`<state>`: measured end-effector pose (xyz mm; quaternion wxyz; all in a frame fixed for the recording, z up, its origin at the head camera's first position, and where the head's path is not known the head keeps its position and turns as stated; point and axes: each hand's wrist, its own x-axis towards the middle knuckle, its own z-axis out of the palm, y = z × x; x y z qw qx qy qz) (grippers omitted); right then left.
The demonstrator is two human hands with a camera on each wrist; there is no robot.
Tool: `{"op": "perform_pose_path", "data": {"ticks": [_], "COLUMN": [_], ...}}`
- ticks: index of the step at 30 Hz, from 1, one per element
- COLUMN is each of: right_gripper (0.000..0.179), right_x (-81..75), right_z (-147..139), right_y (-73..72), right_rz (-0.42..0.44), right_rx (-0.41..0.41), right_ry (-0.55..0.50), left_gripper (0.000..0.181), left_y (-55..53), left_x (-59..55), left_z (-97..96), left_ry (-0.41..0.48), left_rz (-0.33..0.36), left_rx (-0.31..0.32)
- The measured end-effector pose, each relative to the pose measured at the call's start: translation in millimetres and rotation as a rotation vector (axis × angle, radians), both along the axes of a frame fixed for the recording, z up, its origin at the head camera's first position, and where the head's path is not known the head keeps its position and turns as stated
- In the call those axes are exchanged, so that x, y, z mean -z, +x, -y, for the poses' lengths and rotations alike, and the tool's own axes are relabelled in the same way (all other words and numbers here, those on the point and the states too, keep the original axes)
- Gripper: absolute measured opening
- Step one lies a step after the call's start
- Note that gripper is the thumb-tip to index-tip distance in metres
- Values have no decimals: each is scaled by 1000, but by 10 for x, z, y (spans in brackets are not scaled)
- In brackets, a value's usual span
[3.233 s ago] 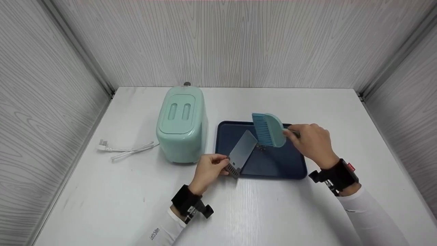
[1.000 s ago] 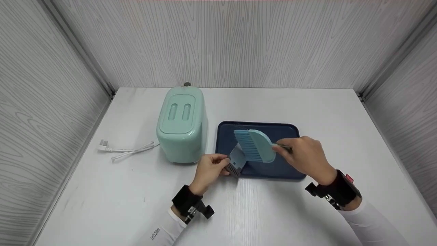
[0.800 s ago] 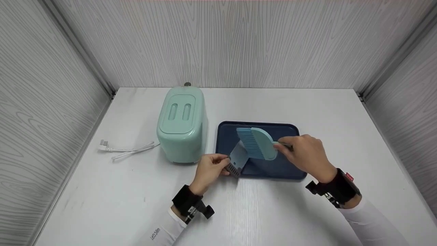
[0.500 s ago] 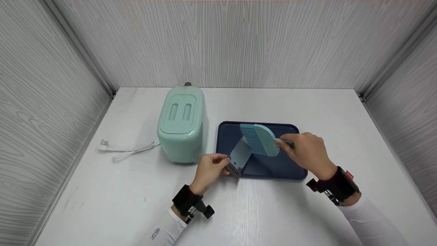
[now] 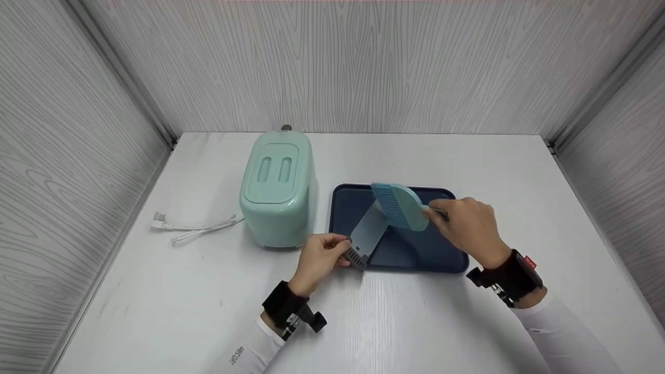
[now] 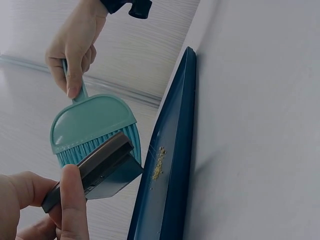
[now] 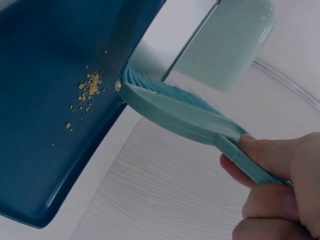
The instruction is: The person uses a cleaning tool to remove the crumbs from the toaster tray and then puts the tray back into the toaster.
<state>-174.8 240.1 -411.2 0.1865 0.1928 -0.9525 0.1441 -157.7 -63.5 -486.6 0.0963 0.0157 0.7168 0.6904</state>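
Observation:
My left hand (image 5: 317, 259) pinches the dark slotted end of a toaster's crumb tray (image 5: 368, 231), whose flat metal plate slants over a navy blue tray (image 5: 434, 254). In my right hand (image 5: 470, 228) is the handle of a small teal hand brush (image 5: 410, 208). Its bristles lie against the far part of the plate and cover that end in the head view. Yellowish crumbs (image 7: 91, 87) are scattered on the blue tray, plain in the right wrist view; the left wrist view shows the crumbs (image 6: 158, 164) beside the plate's far edge.
A mint green toaster (image 5: 275, 192) with a lid over its slots stands left of the blue tray, close to my left hand. Its white cord and plug (image 5: 197, 228) lie on the white table (image 5: 208, 311) farther left. Wood-grain panels (image 5: 337, 67) enclose the back and sides.
From above the plate's outer end, the brush came down toward my left hand, then swept back up and right along the plate toward its far end. My left hand and the crumb tray stayed put.

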Motion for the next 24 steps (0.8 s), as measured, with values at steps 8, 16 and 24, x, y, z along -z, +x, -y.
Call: {"op": "perform_pose_path", "data": {"ticks": [8,16,24], "right_gripper": [28,28,31], "right_x": [21,28,34], "right_z": [-4,-50,-106], "right_y": [-56,-66,-55], "right_rz": [-15,-24,-25], "right_rx": [12,27,39], "right_ry": [18,14,5], "left_gripper": [23,22,23], "left_y": [-8,-2,5], "left_x": [10,13,18], "left_z": [2,-3,-1], "left_ry": [-8,-2,-9], "left_rz": [-1,3,-6], "left_rx": [-7,-4,5]}}
